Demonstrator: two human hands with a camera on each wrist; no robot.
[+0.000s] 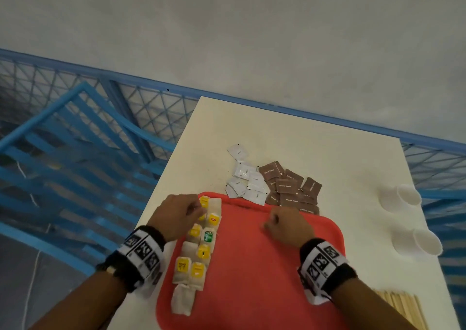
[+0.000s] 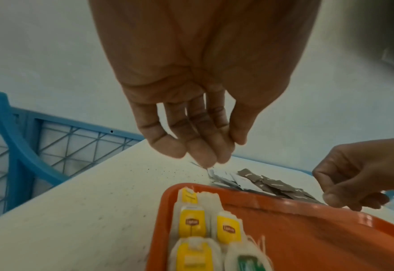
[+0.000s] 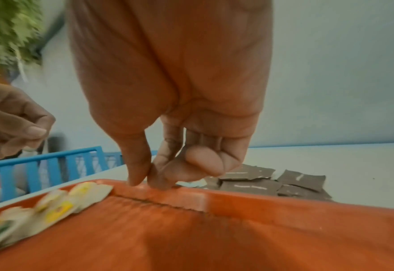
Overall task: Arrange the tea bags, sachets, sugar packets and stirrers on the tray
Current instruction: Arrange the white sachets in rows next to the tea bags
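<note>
A red tray (image 1: 264,279) lies on the cream table (image 1: 340,158). Several tea bags (image 1: 201,251) with yellow and green tags lie in two columns along its left side. My left hand (image 1: 194,210) hovers over the far end of those columns. Its fingers (image 2: 205,152) hang relaxed with the thumb beside them, and I see nothing in them. My right hand (image 1: 271,225) is above the tray's far rim. Its fingers (image 3: 158,176) are curled, thumb tip against index tip, holding nothing. White sachets (image 1: 248,181) and brown sugar packets (image 1: 290,188) lie heaped just beyond the tray. Wooden stirrers (image 1: 403,307) lie at the table's near right.
Two stacks of white cups (image 1: 403,198) (image 1: 418,241) lie on their sides near the table's right edge. A blue slatted chair (image 1: 63,153) and a blue mesh fence (image 1: 151,108) stand left of and behind the table. A green plant (image 3: 8,31) shows in the right wrist view.
</note>
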